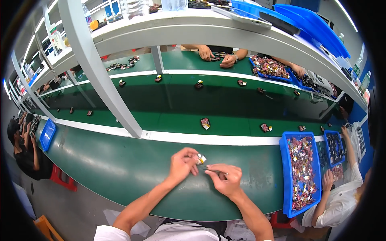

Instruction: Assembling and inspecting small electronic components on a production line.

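Observation:
Over the green bench top (132, 176), my left hand (183, 164) pinches a small electronic part (201, 159) with white, yellow and dark patches. In my right hand (226, 180) is a thin pair of tweezers (216, 171). Its tips point left, close beneath the part; whether they touch it I cannot tell. My left fingers partly cover the part.
A green conveyor belt (169, 120) behind the white rail carries several small parts, one (205, 123) nearest me. At right stands a blue tray (285, 176) full of similar pieces. A grey post (100, 68) rises at left beneath a shelf. Co-workers sit around.

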A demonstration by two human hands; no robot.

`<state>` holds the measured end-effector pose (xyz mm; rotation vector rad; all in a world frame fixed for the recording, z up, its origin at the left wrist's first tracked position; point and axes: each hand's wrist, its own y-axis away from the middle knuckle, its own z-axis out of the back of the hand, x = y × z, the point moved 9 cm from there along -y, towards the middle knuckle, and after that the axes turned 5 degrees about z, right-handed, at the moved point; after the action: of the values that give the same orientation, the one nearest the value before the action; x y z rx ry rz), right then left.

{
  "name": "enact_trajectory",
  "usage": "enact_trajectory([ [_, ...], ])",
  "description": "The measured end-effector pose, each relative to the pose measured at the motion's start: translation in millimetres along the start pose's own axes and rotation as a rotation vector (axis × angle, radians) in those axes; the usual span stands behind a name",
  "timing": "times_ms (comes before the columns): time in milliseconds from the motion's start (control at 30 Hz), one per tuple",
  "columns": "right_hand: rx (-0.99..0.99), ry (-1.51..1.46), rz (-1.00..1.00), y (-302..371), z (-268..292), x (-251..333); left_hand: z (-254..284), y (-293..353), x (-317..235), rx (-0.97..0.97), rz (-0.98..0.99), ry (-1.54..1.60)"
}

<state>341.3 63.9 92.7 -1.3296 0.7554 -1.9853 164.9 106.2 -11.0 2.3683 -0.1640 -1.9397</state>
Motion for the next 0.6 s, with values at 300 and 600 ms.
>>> enact_trajectory([
  [300, -0.092, 0.042, -0.022, 2, 18, -14, 109, -121, -75, -0.574, -0.295, -1.005],
  [600, -0.058, 0.077, 0.021, 7, 16, -11, 5, -154, -89, -0.195, -0.487, -1.033],
])
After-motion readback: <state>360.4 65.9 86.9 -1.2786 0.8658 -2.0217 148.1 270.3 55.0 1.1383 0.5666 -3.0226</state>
